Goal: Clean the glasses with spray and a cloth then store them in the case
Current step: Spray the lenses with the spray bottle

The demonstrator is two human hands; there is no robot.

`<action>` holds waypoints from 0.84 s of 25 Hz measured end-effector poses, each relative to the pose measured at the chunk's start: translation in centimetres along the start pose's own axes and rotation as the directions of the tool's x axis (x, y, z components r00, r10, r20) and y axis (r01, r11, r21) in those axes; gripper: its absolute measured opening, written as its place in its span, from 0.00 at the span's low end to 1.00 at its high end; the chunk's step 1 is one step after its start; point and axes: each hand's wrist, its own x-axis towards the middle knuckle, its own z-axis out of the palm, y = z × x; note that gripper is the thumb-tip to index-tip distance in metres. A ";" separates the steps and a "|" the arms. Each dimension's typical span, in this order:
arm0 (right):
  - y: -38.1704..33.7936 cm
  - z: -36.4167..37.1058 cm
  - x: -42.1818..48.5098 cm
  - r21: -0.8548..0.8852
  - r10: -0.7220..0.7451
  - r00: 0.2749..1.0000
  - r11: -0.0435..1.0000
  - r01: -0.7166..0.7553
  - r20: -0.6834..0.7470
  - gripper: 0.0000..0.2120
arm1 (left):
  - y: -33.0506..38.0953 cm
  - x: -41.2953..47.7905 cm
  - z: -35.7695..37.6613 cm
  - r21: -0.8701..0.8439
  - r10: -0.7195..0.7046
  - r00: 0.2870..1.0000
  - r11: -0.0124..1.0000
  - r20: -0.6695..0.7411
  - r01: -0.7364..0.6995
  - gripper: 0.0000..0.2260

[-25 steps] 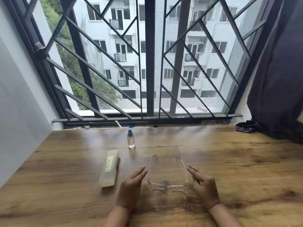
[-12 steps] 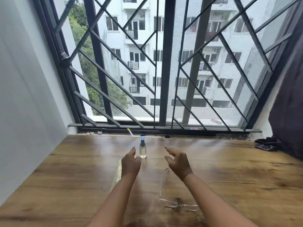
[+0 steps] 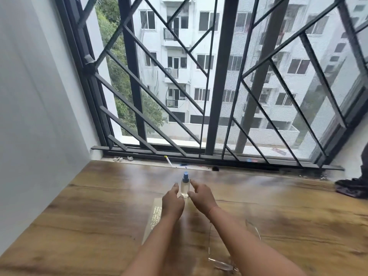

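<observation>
1. Wood-grain desk [image 3: 83, 212] is filling the lower half of the head view, the only view we are getting; it is butting up against a barred window [image 3: 217, 80], with a white wall [image 3: 39, 96] on the left.
2. We are seeing a clear spray bottle [image 3: 185, 186] with a blue cap standing upright on the desk, near the window sill.
3. Our left hand [image 3: 172, 203] is sitting just left of the bottle, fingers loosely curled and apart, gripping nothing. Fingertips are lying very close to the bottle's base; we cannot tell whether they are touching it.
4. Our right hand [image 3: 201, 197] is sitting just right of the bottle, fingers spread and half open, also gripping nothing. Contact with the glass is not clear here either.
5. Both forearms are reaching forward from the bottom edge, so the bottle is standing between the two hands.
6. Glasses [image 3: 229, 255] are lying on the desk under our right forearm, lenses nearest us, arms unfolded and pointing toward the window, partly hidden by the arm.
7. Translucent case [image 3: 156, 215] is lying flat beside our left forearm, long side running toward the window, partly covered by the arm.
8. Dark cloth [image 3: 352, 187] is sitting bunched at the far right edge of the desk, well apart from the hands.
</observation>
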 end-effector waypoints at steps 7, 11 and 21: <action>0.1 0.7 0.4 0.032 0.003 1.000 0.999 -0.003 -0.008 0.20 | 0.0 0.4 0.7 -0.004 0.029 0.999 1.000 0.023 -0.029 0.25; 0.7 0.9 0.2 0.127 0.017 1.000 0.992 -0.016 -0.006 0.20 | 0.0 0.6 1.0 -0.018 0.063 0.998 0.998 0.011 -0.063 0.24; 3.1 -1.5 -2.8 0.289 0.101 0.992 0.954 -0.073 -0.082 0.22 | 2.5 -1.9 2.9 -0.085 0.182 0.982 0.980 0.043 -0.178 0.21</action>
